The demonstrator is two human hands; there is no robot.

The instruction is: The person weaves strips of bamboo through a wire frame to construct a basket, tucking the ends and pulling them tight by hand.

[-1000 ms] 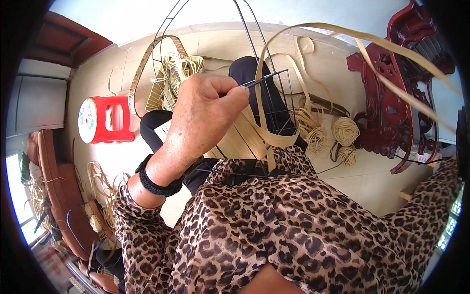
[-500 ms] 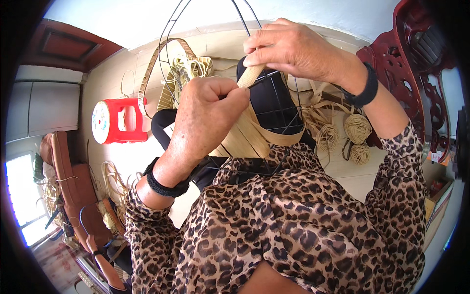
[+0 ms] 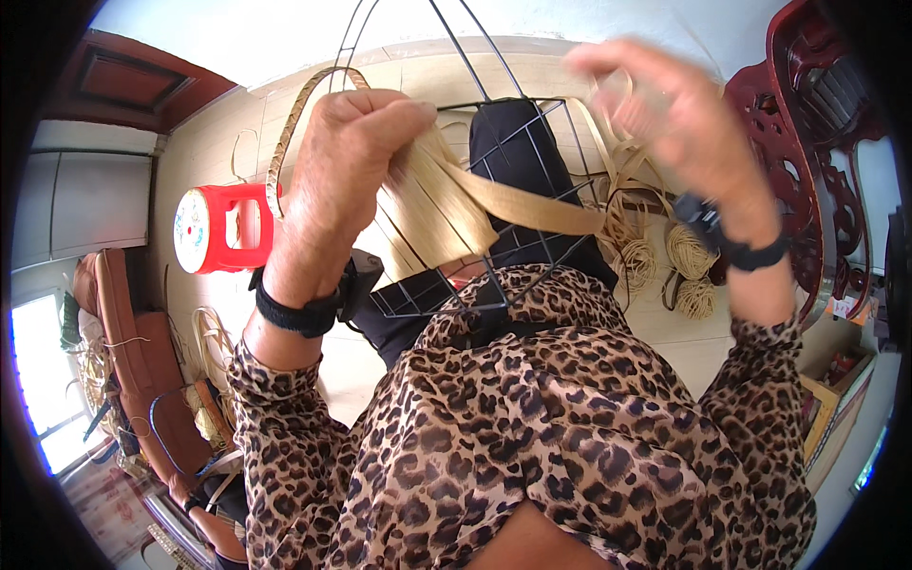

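A black wire frame (image 3: 532, 161) rests on my lap, partly woven with flat tan straw strips (image 3: 427, 214). My left hand (image 3: 347, 166) grips the woven strips against the frame's left side. A long tan strip (image 3: 532, 204) runs from that hand across the frame to the right. My right hand (image 3: 665, 123) is raised above the frame's right side and blurred; it looks pinched on the far end of the strip, though the blur hides the grip. Both wrists wear black bands. My leopard-print sleeves fill the lower half.
A red plastic stool (image 3: 223, 228) stands on the pale floor at left. Coils and bundles of straw (image 3: 665, 256) lie on the floor at right, beside dark red carved wooden furniture (image 3: 817, 161). Brown chairs (image 3: 123, 323) and more straw sit at lower left.
My right hand came into view, met the left at the frame, then pulled away up and right, drawing the strip out. My left hand stayed on the weave, and the frame looms closer.
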